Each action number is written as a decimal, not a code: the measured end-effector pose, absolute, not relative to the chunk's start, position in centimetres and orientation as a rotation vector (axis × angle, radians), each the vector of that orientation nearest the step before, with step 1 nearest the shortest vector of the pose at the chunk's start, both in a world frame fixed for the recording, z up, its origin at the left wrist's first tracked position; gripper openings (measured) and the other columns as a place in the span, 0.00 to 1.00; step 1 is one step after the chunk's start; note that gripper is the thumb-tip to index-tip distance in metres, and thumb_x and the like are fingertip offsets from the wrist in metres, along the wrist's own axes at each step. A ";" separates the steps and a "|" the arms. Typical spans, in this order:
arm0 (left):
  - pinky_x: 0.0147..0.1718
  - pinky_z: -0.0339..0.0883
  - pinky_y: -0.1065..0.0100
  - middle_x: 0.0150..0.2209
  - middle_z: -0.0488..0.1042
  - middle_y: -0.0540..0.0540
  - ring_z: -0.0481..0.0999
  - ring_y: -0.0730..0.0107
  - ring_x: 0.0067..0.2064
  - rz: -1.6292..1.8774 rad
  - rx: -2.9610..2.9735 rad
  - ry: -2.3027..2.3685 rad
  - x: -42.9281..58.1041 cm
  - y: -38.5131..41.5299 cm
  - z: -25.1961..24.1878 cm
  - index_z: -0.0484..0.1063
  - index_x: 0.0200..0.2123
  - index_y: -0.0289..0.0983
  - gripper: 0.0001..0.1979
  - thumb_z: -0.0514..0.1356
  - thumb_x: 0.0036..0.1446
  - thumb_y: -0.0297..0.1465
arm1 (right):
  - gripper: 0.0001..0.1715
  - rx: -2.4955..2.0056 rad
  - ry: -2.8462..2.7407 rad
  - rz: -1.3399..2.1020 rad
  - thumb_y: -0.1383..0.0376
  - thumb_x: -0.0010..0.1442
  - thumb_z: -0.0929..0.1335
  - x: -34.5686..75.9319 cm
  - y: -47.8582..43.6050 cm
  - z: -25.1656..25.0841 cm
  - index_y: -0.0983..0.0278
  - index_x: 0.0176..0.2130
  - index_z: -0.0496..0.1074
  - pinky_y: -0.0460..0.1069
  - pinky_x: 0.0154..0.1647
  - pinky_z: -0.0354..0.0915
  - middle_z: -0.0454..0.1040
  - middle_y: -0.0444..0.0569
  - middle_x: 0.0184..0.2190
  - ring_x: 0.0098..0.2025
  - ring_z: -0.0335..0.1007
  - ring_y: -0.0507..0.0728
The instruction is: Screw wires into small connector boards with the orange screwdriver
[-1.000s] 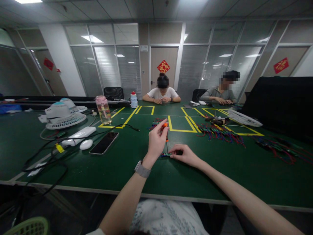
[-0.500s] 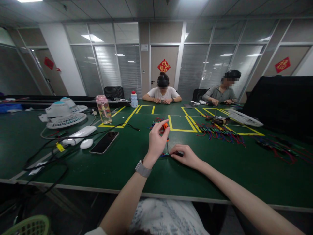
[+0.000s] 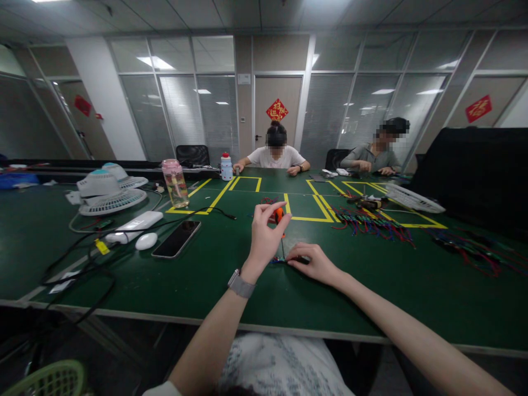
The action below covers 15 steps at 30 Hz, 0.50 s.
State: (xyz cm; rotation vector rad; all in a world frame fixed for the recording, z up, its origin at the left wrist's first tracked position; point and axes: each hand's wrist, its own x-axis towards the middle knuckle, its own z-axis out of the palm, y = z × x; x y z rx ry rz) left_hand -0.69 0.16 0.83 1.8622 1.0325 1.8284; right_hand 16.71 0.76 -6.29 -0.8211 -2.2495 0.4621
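Note:
My left hand [image 3: 267, 231] is curled round the orange handle of a screwdriver [image 3: 279, 213], thumb and index finger on either side of it. The tool stands nearly upright, its thin dark shaft pointing down at a small green circuit board [image 3: 278, 260] with wires, low over the green table. At the board's right end, the fingertips of my right hand [image 3: 311, 260] pinch its edge and rest close to the tabletop. A dark piece shows under the right fingers, too hidden to name. Behind my left hand lie more red and blue wires, partly covered.
Bundles of wired boards [image 3: 373, 224] lie to the right, near a white fan [image 3: 414, 198]. On the left are a phone [image 3: 176, 240], a white case [image 3: 146, 241], a power strip [image 3: 134, 226], black cables and a pink-lidded bottle [image 3: 175, 184]. Two people sit across the table.
My left fingers have shifted slightly on the screwdriver handle, the thumb a little further right. My right hand stays put. The person opposite has moved both hands apart.

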 end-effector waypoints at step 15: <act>0.40 0.70 0.69 0.45 0.74 0.43 0.76 0.69 0.41 1.720 1.763 0.928 -0.6 0.4 0.7 0.71 0.51 0.39 0.15 0.54 0.62 0.30 | 0.08 -0.830 -2.272 0.445 0.65 0.59 0.67 16.7 0.6 -6.1 0.63 0.35 0.78 0.48 0.36 0.67 0.75 0.50 0.31 0.33 0.71 0.54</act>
